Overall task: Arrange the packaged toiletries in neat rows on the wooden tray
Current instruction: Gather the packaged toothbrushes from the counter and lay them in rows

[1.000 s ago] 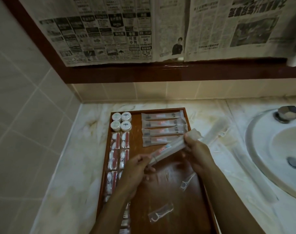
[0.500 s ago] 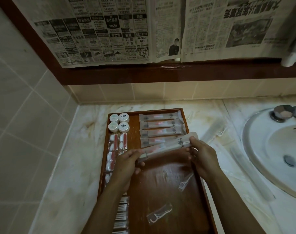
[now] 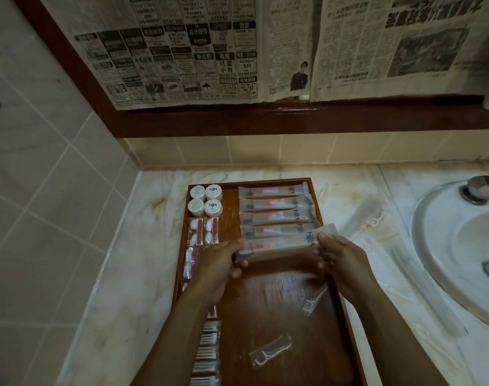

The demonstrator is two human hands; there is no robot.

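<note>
Hands, left (image 3: 219, 264) & right (image 3: 339, 256), each pinch an end of a toothbrush packet (image 3: 282, 243) (level w/ tray (image 3: 288, 324)), squaring it under four rowed packets (image 3: 275, 211) beyond fingertips.

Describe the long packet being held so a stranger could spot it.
Find the wooden tray left of the sink. At its far right lies a row of long toothbrush packets. The held packet is nearest, pinched between left hand and right hand.
</note>
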